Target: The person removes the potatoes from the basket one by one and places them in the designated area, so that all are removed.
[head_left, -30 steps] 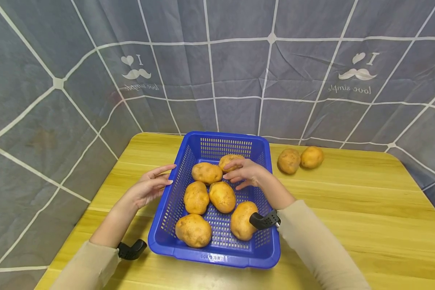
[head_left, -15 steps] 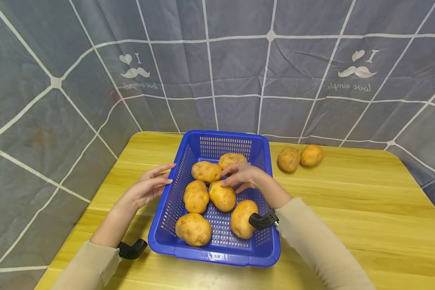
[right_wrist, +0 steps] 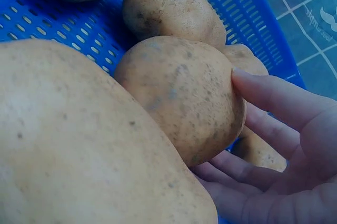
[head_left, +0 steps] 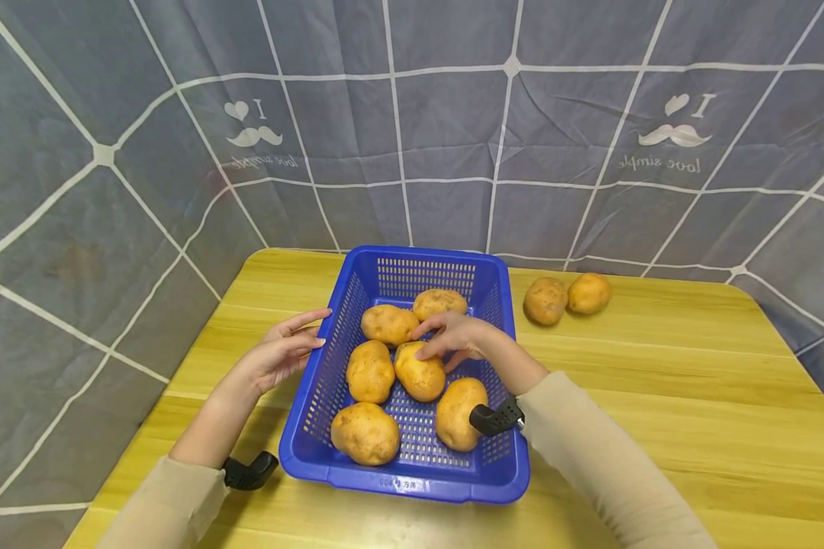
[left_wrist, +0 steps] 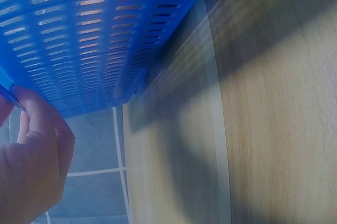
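Note:
A blue perforated plastic basket (head_left: 412, 489) holds several yellow-brown potatoes. My left hand (head_left: 284, 352) grips its left rim; in the left wrist view the fingers and thumb of that hand (left_wrist: 39, 145) lie on either side of the rim. Inside the basket, my right hand (head_left: 461, 334) holds the middle potato (head_left: 420, 375). The right wrist view shows the thumb on one side of this potato (right_wrist: 181, 95) and the fingers bent under its other side. A larger-looking potato (right_wrist: 89, 139) fills the near part of that view. Part of the right fingers is hidden behind the held potato.
Two more potatoes, one browner (head_left: 545, 300) and one yellower (head_left: 589, 293), lie side by side on the wooden table (head_left: 659, 396), right of the basket. A grey curtain (head_left: 453, 137) with white lines hangs behind and at the sides.
My right hand has moved down and slightly left, from over the basket's upper right part onto the middle potato, and its thumb has come onto it. The left hand stays at the rim.

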`<state>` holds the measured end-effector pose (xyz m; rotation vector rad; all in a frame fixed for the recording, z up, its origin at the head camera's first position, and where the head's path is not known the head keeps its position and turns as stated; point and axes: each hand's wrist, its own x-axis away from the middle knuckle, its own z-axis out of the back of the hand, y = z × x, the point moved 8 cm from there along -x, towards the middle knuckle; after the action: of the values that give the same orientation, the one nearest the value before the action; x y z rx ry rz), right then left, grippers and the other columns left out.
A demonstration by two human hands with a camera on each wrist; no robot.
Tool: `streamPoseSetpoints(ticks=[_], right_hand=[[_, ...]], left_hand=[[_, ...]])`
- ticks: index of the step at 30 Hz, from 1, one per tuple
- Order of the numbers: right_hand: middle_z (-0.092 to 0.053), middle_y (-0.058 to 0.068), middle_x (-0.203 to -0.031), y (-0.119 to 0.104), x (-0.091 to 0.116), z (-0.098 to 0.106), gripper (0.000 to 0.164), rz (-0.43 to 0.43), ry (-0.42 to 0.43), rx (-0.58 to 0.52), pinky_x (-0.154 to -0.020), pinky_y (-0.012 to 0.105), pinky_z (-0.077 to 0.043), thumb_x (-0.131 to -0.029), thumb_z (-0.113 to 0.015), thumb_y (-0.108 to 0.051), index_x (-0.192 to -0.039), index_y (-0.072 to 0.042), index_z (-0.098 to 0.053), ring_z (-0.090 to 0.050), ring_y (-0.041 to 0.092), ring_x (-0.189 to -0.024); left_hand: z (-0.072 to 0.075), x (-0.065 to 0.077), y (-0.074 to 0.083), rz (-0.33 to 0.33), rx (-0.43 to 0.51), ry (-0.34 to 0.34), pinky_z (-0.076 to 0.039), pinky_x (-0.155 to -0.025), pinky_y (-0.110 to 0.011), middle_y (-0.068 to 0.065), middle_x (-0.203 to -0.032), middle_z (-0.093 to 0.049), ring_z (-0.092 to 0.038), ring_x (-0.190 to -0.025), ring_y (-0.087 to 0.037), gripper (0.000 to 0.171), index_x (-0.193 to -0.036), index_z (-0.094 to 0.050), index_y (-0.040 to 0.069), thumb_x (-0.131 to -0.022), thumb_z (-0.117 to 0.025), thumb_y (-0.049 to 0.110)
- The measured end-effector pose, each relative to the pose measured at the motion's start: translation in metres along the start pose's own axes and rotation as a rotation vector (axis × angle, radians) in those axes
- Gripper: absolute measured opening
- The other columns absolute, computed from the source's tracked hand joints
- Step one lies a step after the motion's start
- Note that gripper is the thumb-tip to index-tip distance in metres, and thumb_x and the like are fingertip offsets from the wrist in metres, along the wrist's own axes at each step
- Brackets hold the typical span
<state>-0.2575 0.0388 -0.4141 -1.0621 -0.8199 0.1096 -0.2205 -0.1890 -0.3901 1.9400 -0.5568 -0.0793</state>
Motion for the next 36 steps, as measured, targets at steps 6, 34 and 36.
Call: streamPoseSetpoints(ticks=[6, 34, 36], right_hand=[[-0.056, 0.014, -0.113, -0.0003, 0.0013, -0.0042, 0.047, 0.007, -0.048, 0.020, -0.070, 0.042, -0.056, -0.079, -0.073, -0.009, -0.124, -0.008, -0.057, -0.057, 0.027, -0.093], [-0.055, 0.018, -0.112, -0.0082, 0.0039, -0.0019, 0.040, 0.091, -0.059, 0.015, -0.069, 0.041, -0.057, -0.083, -0.069, -0.012, -0.122, -0.007, -0.058, -0.059, 0.028, -0.093], [-0.055, 0.018, -0.115, -0.0088, 0.0039, -0.0013, 0.041, 0.096, -0.063, -0.007, -0.070, 0.042, -0.057, -0.084, -0.068, -0.012, -0.123, -0.007, -0.056, -0.058, 0.029, -0.095]], left_hand=[[-0.0005, 0.0013, 0.0006, -0.001, -0.005, 0.003, -0.056, -0.077, -0.028, -0.008, -0.106, -0.063, -0.064, -0.092, -0.018, 0.042, -0.111, -0.062, 0.018, -0.090, -0.044, -0.013], [-0.0021, 0.0026, 0.0013, 0.007, 0.041, -0.014, -0.056, -0.076, -0.029, -0.009, -0.105, -0.063, -0.065, -0.090, -0.018, 0.044, -0.110, -0.064, 0.017, -0.090, -0.042, -0.014], [-0.0023, 0.0026, 0.0012, 0.003, 0.042, -0.024, -0.056, -0.076, -0.028, -0.009, -0.105, -0.063, -0.065, -0.090, -0.018, 0.044, -0.110, -0.064, 0.017, -0.090, -0.041, -0.014]])
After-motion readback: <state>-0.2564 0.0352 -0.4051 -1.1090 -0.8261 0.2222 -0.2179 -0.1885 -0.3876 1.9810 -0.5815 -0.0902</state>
